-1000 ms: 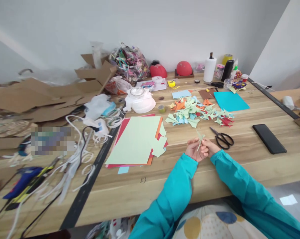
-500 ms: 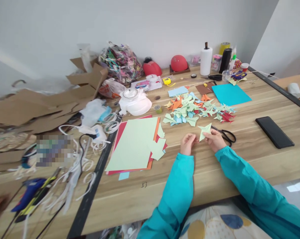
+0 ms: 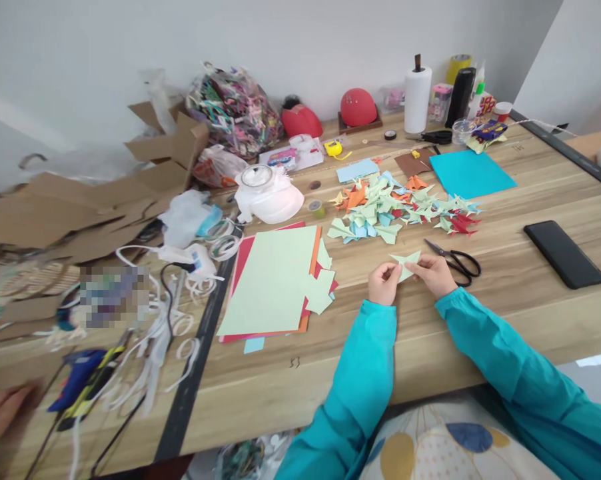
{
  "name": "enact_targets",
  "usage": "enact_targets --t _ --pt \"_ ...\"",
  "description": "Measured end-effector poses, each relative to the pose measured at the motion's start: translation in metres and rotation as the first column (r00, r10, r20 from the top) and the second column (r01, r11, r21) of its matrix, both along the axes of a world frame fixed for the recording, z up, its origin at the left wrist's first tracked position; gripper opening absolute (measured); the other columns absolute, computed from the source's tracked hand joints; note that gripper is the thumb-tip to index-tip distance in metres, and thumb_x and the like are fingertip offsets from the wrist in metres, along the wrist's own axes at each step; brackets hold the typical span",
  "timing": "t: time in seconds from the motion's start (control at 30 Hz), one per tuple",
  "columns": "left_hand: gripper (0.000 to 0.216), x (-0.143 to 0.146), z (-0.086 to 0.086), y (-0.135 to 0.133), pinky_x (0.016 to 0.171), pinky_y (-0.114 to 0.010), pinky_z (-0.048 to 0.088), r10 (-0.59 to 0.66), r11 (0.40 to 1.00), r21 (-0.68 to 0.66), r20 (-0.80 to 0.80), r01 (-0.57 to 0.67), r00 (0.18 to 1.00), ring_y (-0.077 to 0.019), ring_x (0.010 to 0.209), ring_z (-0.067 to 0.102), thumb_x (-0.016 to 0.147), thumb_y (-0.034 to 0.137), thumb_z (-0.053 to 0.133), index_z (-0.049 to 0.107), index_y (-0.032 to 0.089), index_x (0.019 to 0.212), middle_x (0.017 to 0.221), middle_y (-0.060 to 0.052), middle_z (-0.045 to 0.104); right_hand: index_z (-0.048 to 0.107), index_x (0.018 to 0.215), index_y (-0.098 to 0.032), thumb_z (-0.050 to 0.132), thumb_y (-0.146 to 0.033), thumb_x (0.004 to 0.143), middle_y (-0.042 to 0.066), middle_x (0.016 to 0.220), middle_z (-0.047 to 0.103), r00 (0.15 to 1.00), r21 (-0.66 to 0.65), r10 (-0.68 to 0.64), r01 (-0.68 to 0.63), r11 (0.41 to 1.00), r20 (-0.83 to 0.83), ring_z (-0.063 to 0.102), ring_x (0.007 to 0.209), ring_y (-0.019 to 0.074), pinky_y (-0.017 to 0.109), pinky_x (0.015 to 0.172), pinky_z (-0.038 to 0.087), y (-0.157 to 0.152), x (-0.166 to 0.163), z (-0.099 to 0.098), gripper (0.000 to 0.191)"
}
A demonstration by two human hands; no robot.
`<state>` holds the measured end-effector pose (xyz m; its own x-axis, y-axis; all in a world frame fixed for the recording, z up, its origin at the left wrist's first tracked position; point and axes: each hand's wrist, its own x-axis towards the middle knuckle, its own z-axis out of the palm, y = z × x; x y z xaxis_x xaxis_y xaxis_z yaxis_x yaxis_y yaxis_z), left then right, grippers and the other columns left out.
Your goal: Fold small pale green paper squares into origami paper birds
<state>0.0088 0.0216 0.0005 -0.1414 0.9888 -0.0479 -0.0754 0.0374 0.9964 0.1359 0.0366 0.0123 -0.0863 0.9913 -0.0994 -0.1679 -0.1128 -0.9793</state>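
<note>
Seen from the head view, the left hand [image 3: 382,284] and the right hand [image 3: 434,275] each pinch the folded paper [image 3: 407,261] between narrowed fingers, over the tabletop [image 3: 555,333], left of the scissors [image 3: 449,254] and nearer than the pile [image 3: 380,208]. To work it well, I'd say, press lightly near the creases, so the thin points stay crisp and nothing tears.

Half a second ago the right hand held the folded paper alone, the left hand just apart; now both grip it, and the scissors' blades, then partly hidden by the right hand, show clear.
</note>
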Motion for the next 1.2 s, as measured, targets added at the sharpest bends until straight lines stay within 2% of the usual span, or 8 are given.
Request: enact_targets --t 0.1,0.17,0.23,0.43,0.63,0.83,0.97,1.2 --pt "0.027 0.001 0.002 -0.003 0.062 -0.024 0.047 0.013 0.994 0.110 0.012 -0.015 1.000 -0.0125 0.069 0.058 0.065 0.034 0.066 0.057 0.016 0.083 0.076 -0.004 0.061 0.064 0.059 -0.015 0.075 -0.036 0.053 0.000 0.051 0.060 0.999 0.004 -0.049 0.049 0.999 0.014 0.047 0.043 0.0091 0.024 0.043 0.038 0.002 0.003 -0.001 0.024" --pt "0.041 0.001 0.004 -0.006 0.068 -0.027 0.049 -0.094 0.974 0.207 -0.018 0.096 0.995 -0.0158 0.081 0.059 0.062 0.030 0.069 0.055 0.018 0.098 0.095 -0.008 0.059 0.063 0.059 -0.015 0.075 -0.036 0.052 0.000 0.052 0.060 0.997 -0.023 -0.079 0.079 0.997 -0.012 0.047 0.042 0.0092 0.024 0.042 0.038 0.004 0.005 -0.001 0.025" --pt "0.040 0.000 0.006 -0.008 0.071 -0.028 0.050 -0.130 0.940 0.298 -0.129 0.164 0.983 -0.0196 0.093 0.056 0.060 0.028 0.071 0.058 0.019 0.098 0.108 -0.011 0.054 0.064 0.059 -0.015 0.076 -0.035 0.050 0.000 0.052 0.060 0.994 -0.055 -0.094 0.092 0.994 -0.045 0.047 0.042 0.0086 0.023 0.042 0.038 0.005 0.006 0.000 0.025" --pt "0.019 -0.001 0.006 -0.009 0.075 -0.030 0.048 -0.106 0.928 0.336 -0.188 0.165 0.977 -0.0192 0.090 0.057 0.068 0.027 0.064 0.067 0.021 0.085 0.097 -0.009 0.058 0.064 0.058 -0.014 0.077 -0.031 0.050 -0.001 0.048 0.059 0.991 -0.104 -0.079 0.068 0.992 -0.109 0.046 0.039 0.0074 0.021 0.039 0.035 0.003 0.008 0.005 0.023" --pt "0.022 0.000 0.008 -0.011 0.078 -0.030 0.047 -0.126 0.945 0.282 -0.157 0.166 0.980 -0.0200 0.091 0.056 0.065 0.027 0.066 0.069 0.021 0.086 0.096 -0.008 0.060 0.063 0.056 -0.015 0.076 -0.031 0.052 -0.001 0.049 0.059 0.991 -0.092 -0.054 0.043 0.995 -0.126 0.045 0.039 0.0070 0.022 0.039 0.034 0.002 0.008 0.004 0.022" --pt "0.028 -0.003 0.007 -0.010 0.079 -0.031 0.046 -0.178 0.926 0.306 -0.160 0.220 0.971 -0.0195 0.091 0.057 0.068 0.024 0.064 0.067 0.022 0.096 0.097 -0.008 0.061 0.063 0.057 -0.015 0.077 -0.032 0.052 -0.001 0.049 0.058 0.991 -0.129 -0.050 0.034 0.991 -0.122 0.045 0.039 0.0068 0.021 0.039 0.034 0.003 0.009 0.003 0.023" --pt "0.023 -0.004 0.007 -0.009 0.075 -0.030 0.047 -0.191 0.917 0.321 -0.164 0.235 0.968 -0.0187 0.088 0.058 0.065 0.021 0.066 0.069 0.021 0.088 0.095 -0.008 0.062 0.063 0.057 -0.014 0.077 -0.031 0.050 -0.002 0.047 0.057 0.991 -0.129 -0.057 0.042 0.991 -0.117 0.045 0.038 0.0065 0.021 0.039 0.033 0.004 0.009 0.002 0.023" --pt "0.014 -0.002 0.010 -0.008 0.070 -0.029 0.047 -0.144 0.955 0.243 -0.129 0.172 0.981 -0.0173 0.080 0.058 0.067 0.027 0.065 0.070 0.019 0.077 0.085 -0.007 0.062 0.064 0.060 -0.014 0.077 -0.033 0.051 0.000 0.050 0.060 0.991 -0.121 -0.025 0.009 0.993 -0.134 0.047 0.040 0.0079 0.022 0.040 0.037 0.005 0.009 -0.001 0.024"
